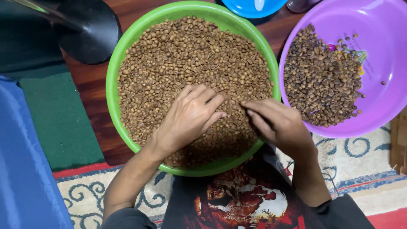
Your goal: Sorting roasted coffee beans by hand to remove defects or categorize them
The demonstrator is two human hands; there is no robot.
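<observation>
Your left hand [190, 114] lies flat, fingers spread, on the roasted coffee beans [186, 63] in the green basin [113, 72] — your right hand [277, 123] pinches just beside, its contents hidden.

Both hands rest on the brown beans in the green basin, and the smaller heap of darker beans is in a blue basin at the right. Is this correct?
Not quite. In the head view the smaller, darker heap lies in a purple basin, not blue. The left hand and right hand do rest on the beans in the green basin.
</observation>
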